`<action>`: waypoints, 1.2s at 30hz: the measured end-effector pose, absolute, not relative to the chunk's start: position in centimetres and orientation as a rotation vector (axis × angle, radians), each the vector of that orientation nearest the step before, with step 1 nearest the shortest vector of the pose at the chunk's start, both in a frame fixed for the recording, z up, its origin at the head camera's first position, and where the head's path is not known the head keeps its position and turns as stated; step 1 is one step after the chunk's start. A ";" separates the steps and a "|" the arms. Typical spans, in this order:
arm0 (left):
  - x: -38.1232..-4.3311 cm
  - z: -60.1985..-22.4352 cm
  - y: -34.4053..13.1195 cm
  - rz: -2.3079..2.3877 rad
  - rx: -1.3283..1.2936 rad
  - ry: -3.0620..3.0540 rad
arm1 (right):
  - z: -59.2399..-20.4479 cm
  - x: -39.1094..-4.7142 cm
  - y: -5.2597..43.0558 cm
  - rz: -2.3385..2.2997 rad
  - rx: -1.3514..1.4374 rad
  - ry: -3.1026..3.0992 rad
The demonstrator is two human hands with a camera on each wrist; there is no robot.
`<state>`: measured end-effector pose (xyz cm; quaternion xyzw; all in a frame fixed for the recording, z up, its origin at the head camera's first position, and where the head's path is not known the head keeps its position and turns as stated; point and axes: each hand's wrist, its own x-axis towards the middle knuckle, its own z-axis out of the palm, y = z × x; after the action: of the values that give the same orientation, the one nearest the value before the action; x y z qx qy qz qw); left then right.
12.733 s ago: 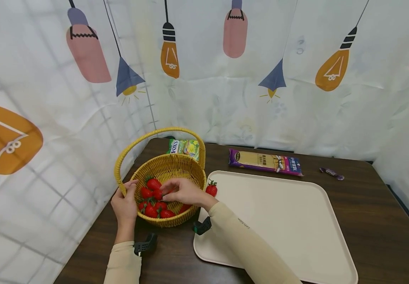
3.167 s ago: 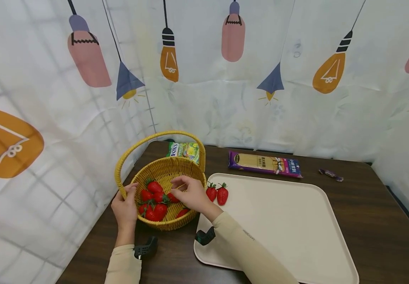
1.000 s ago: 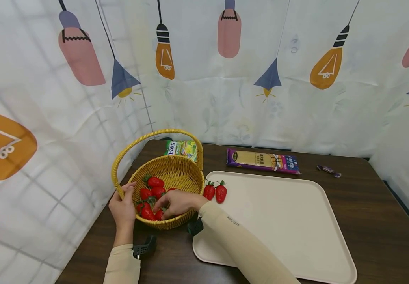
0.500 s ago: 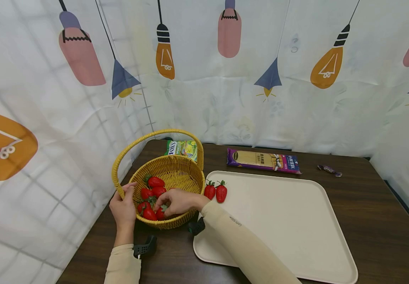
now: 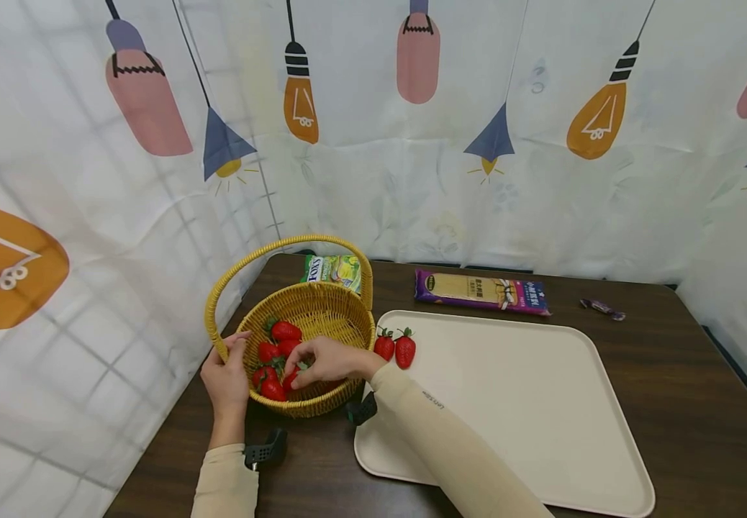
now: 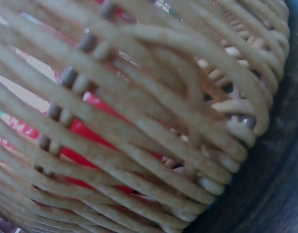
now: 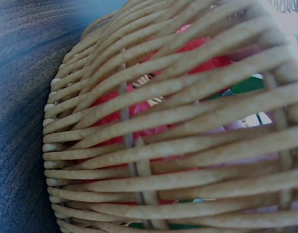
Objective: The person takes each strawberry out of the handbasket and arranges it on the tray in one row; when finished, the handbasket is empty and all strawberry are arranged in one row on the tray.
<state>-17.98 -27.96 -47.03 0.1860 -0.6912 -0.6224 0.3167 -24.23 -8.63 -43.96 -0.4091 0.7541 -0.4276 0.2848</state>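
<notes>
A yellow wicker basket (image 5: 322, 306) with a tall arched handle stands at the left of the table, several red strawberries (image 5: 285, 331) in it. At the basket's left side my left hand (image 5: 226, 385) grips the rim by the foot of the handle. My right hand (image 5: 331, 360) reaches in over the right rim, thumb and fingers pinching a strawberry (image 5: 290, 378), which they partly cover. Two strawberries (image 5: 405, 350) lie side by side on the left edge of a cream tray (image 5: 509, 410). Both wrist views are filled by woven basket wall (image 6: 153, 111), red showing through its gaps.
Behind the basket lies a green FOX'S candy bag (image 5: 333, 270). A purple pasta packet (image 5: 482, 291) is beyond the tray, and a small wrapped candy (image 5: 601, 309) lies to its right. A patterned curtain (image 5: 373, 194) closes off the back and sides of the dark wooden table (image 5: 684, 403).
Against the oldest frame, a second strawberry has joined the one on the tray. In the last second my right hand has risen slightly with the pinched strawberry; my left hand holds its place.
</notes>
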 end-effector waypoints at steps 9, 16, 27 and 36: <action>-17.8 -46.9 -28.1 -1.662 0.516 -1.845 | -43.5 -23.8 -8.2 -1.158 -1.129 2.082; -17.6 -46.5 -28.0 -1.675 0.509 -1.836 | -43.2 -23.2 -7.6 -1.289 -1.131 2.176; -18.0 -47.0 -28.4 -1.655 0.492 -1.821 | -43.0 -21.5 -4.5 -1.639 -0.915 2.197; -18.0 -47.2 -28.3 -1.641 0.490 -1.834 | -43.6 -21.1 -1.7 -1.887 -0.728 2.103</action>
<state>-18.00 -28.30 -47.22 0.1858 -0.6946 -0.6215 0.3111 -21.06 -1.66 -43.59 -0.2478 0.7162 -0.6428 0.1118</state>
